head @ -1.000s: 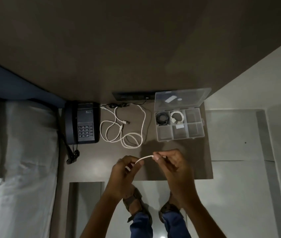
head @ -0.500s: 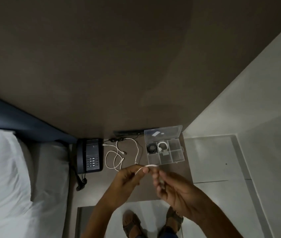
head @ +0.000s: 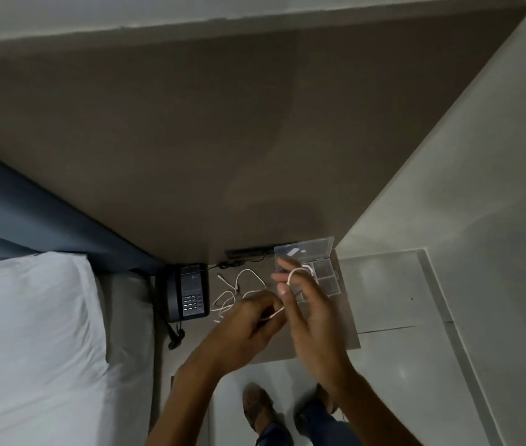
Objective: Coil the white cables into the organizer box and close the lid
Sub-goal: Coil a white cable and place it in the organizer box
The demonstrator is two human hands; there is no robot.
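A white cable point(head: 294, 273) loops over the raised fingers of my right hand point(head: 306, 304), and its lower run passes into my left hand point(head: 248, 320), which pinches it. Both hands hover above the brown bedside table point(head: 335, 329). More white cable point(head: 239, 291) lies in loose loops on the table behind my left hand. The clear organizer box point(head: 327, 280) stands at the table's far right with its lid point(head: 306, 252) propped open. My right hand hides most of its compartments.
A dark desk phone point(head: 190, 292) sits at the table's left, its cord hanging over the edge. A bed with white bedding point(head: 30, 333) fills the left side. A dark wall socket strip point(head: 248, 253) sits behind the cables. Pale floor tiles and my feet are below.
My right hand has risen and opened its fingers, with the cable now looped around them. My left hand moved right and closer. The camera tilted up and back, so the table looks smaller.
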